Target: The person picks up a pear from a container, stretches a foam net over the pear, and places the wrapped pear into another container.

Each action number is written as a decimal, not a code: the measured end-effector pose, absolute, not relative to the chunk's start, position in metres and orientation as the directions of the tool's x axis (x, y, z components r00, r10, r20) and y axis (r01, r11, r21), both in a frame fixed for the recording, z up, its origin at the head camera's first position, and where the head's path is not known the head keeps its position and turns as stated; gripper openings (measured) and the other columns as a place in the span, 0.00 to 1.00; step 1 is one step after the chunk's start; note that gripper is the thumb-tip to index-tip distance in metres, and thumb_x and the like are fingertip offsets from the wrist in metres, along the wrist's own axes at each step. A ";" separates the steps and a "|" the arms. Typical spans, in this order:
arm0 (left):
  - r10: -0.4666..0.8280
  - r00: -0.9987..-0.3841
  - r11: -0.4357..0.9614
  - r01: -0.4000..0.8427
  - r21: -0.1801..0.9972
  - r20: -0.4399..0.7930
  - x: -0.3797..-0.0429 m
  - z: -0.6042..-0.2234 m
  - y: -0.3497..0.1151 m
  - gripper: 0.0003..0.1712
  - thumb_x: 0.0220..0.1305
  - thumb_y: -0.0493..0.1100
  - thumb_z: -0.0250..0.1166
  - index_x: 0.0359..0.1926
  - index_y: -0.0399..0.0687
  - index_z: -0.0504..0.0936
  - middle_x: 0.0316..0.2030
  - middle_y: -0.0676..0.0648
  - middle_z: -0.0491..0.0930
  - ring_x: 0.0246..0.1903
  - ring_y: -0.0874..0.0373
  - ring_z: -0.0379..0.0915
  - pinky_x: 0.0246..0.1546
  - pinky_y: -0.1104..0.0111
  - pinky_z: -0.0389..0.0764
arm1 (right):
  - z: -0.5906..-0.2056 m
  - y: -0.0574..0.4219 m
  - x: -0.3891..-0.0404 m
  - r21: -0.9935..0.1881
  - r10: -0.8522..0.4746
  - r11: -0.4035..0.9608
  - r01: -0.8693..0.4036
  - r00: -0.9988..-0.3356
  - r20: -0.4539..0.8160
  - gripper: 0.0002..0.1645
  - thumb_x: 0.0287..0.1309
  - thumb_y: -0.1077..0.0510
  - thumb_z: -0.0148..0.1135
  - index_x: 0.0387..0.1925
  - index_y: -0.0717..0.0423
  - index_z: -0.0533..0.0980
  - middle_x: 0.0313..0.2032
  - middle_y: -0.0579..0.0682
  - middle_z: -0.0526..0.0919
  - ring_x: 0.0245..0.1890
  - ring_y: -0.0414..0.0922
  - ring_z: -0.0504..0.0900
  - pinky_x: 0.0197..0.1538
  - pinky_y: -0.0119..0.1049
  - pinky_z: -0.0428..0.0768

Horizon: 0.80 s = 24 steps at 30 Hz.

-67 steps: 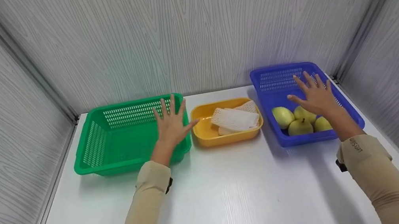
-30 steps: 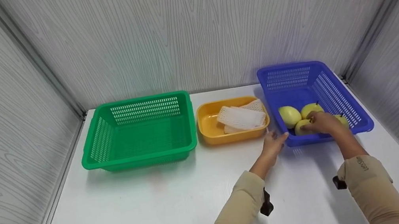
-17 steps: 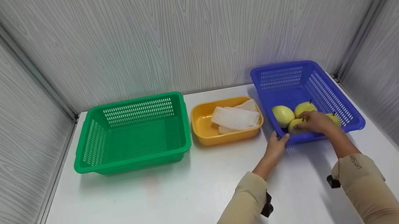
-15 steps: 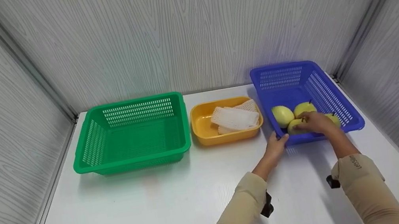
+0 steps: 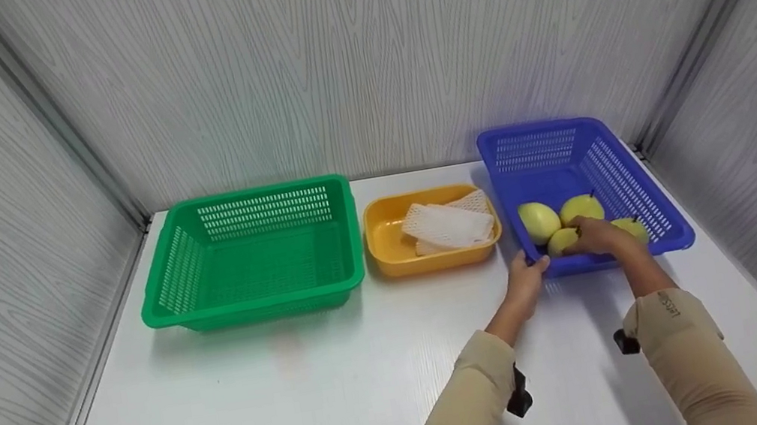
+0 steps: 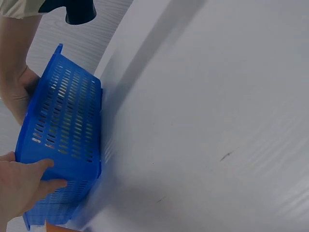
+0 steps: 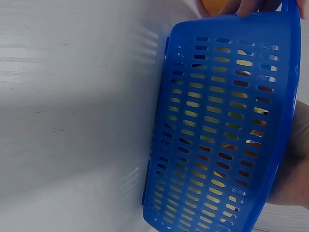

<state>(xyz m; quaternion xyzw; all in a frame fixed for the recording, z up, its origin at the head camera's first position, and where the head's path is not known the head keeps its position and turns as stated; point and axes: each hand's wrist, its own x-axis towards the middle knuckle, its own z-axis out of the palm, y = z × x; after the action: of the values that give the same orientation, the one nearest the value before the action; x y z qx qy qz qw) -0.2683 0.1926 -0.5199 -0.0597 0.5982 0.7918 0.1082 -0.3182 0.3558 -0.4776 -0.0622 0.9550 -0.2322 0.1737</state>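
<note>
Left hand (image 5: pixel 525 283): grip closed on the near left corner of the blue basket (image 5: pixel 540 179), up at the rim. Right hand (image 5: pixel 599 237): reaching in over the near rim, grip curled round the near pear (image 5: pixel 561 241), covering its right part; how far the fingers wrap behind is hidden. Near pear sits inside the basket at its near end, clustered with three others: left pear (image 5: pixel 540 223) by the left wall, far pear (image 5: pixel 581 209) just beyond, right pear (image 5: pixel 630 230) partly behind the hand (right wrist view only gives yellow-green through the slots). Blue basket stands upright on the right of the white surface (image 5: pixel 303 407). Just left of it, yellow tray (image 5: pixel 389 241), white foam nets (image 5: pixel 452 222) stacked toward its right end. Further left, green basket (image 5: pixel 272 260), slotted walls, larger than the tray. Beige sleeves (image 5: pixel 459 412) on both arms.
</note>
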 end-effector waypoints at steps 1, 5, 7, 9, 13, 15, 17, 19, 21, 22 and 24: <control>0.100 -0.969 -0.262 -0.245 0.933 -0.226 -0.268 -0.519 0.193 0.28 0.62 0.32 0.56 0.61 0.24 0.60 0.58 0.33 0.65 0.59 0.45 0.60 0.58 0.59 0.62 | -0.478 0.356 -0.318 -0.468 -0.202 0.883 -0.042 -0.933 -0.297 0.40 0.57 0.53 0.60 0.58 0.80 0.57 0.53 0.76 0.65 0.53 0.69 0.63 0.54 0.59 0.62; 0.098 -0.969 -0.259 -0.246 0.934 -0.228 -0.269 -0.518 0.191 0.29 0.63 0.32 0.56 0.61 0.23 0.59 0.59 0.32 0.64 0.60 0.44 0.58 0.58 0.58 0.61 | -0.478 0.353 -0.318 -0.484 -0.198 0.874 -0.043 -0.941 -0.273 0.39 0.56 0.54 0.61 0.56 0.81 0.58 0.51 0.76 0.66 0.52 0.68 0.65 0.53 0.58 0.64; 0.095 -0.970 -0.261 -0.241 0.935 -0.223 -0.268 -0.518 0.190 0.28 0.63 0.32 0.56 0.61 0.23 0.59 0.58 0.33 0.64 0.60 0.44 0.58 0.58 0.58 0.61 | -0.479 0.352 -0.318 -0.493 -0.190 0.869 -0.036 -0.945 -0.265 0.40 0.55 0.54 0.62 0.55 0.81 0.58 0.50 0.76 0.67 0.51 0.68 0.66 0.52 0.58 0.65; 0.087 -0.972 -0.265 -0.232 0.936 -0.216 -0.268 -0.519 0.190 0.27 0.62 0.32 0.56 0.60 0.23 0.60 0.58 0.33 0.65 0.59 0.44 0.59 0.58 0.58 0.61 | -0.479 0.351 -0.318 -0.497 -0.187 0.867 -0.038 -0.949 -0.253 0.40 0.54 0.54 0.63 0.55 0.81 0.58 0.50 0.75 0.68 0.51 0.67 0.67 0.52 0.57 0.66; 0.084 -0.977 -0.274 -0.211 0.938 -0.196 -0.270 -0.521 0.190 0.23 0.62 0.31 0.56 0.56 0.26 0.66 0.54 0.35 0.70 0.56 0.46 0.63 0.56 0.60 0.64 | -0.479 0.349 -0.318 -0.473 -0.184 0.879 -0.063 -0.960 -0.213 0.42 0.51 0.52 0.65 0.54 0.80 0.60 0.47 0.74 0.71 0.47 0.66 0.70 0.49 0.56 0.69; 0.080 -0.978 -0.277 -0.209 0.938 -0.194 -0.270 -0.521 0.190 0.21 0.61 0.31 0.57 0.54 0.27 0.68 0.52 0.36 0.71 0.55 0.47 0.65 0.55 0.60 0.65 | -0.478 0.348 -0.318 -0.464 -0.177 0.883 -0.070 -0.965 -0.192 0.42 0.50 0.52 0.65 0.54 0.80 0.61 0.47 0.74 0.71 0.47 0.66 0.70 0.48 0.56 0.69; 0.074 -0.977 -0.278 -0.214 0.936 -0.201 -0.270 -0.520 0.191 0.21 0.61 0.31 0.57 0.55 0.27 0.68 0.52 0.37 0.72 0.55 0.47 0.65 0.55 0.60 0.65 | -0.478 0.348 -0.316 -0.465 -0.173 0.882 -0.075 -0.970 -0.172 0.41 0.50 0.52 0.65 0.54 0.81 0.61 0.47 0.74 0.71 0.47 0.66 0.71 0.48 0.56 0.69; 0.069 -0.974 -0.276 -0.225 0.934 -0.215 -0.270 -0.520 0.192 0.23 0.61 0.31 0.57 0.56 0.26 0.67 0.54 0.36 0.70 0.56 0.46 0.64 0.56 0.59 0.64 | -0.477 0.349 -0.315 -0.469 -0.162 0.881 -0.063 -0.972 -0.173 0.41 0.51 0.52 0.63 0.55 0.80 0.61 0.48 0.75 0.70 0.48 0.67 0.69 0.49 0.56 0.68; 0.070 -0.972 -0.278 -0.236 0.931 -0.226 -0.270 -0.520 0.193 0.25 0.61 0.31 0.58 0.58 0.25 0.65 0.55 0.34 0.69 0.58 0.45 0.62 0.57 0.59 0.62 | -0.477 0.351 -0.313 -0.483 -0.149 0.875 -0.040 -0.971 -0.189 0.41 0.53 0.52 0.62 0.57 0.80 0.59 0.50 0.76 0.68 0.50 0.68 0.67 0.50 0.58 0.66; 0.074 -0.971 -0.282 -0.239 0.929 -0.227 -0.270 -0.520 0.194 0.26 0.61 0.32 0.58 0.59 0.24 0.63 0.56 0.34 0.68 0.58 0.45 0.61 0.58 0.58 0.62 | -0.476 0.352 -0.312 -0.488 -0.143 0.872 -0.031 -0.970 -0.194 0.42 0.54 0.51 0.61 0.57 0.80 0.58 0.51 0.76 0.67 0.51 0.68 0.66 0.51 0.58 0.66; 0.076 -0.970 -0.281 -0.244 0.928 -0.232 -0.270 -0.521 0.194 0.28 0.61 0.32 0.58 0.60 0.23 0.61 0.57 0.33 0.66 0.59 0.44 0.60 0.58 0.58 0.61 | -0.475 0.354 -0.311 -0.494 -0.129 0.869 -0.012 -0.970 -0.204 0.42 0.55 0.51 0.61 0.58 0.79 0.57 0.52 0.77 0.65 0.52 0.69 0.65 0.52 0.59 0.64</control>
<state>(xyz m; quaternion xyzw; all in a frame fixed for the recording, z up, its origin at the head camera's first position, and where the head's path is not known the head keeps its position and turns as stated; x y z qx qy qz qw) -0.2696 0.1942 -0.5208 -0.0711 0.5909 0.7973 0.1004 -0.3108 0.3538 -0.4752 -0.0368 0.9598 -0.2531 0.1160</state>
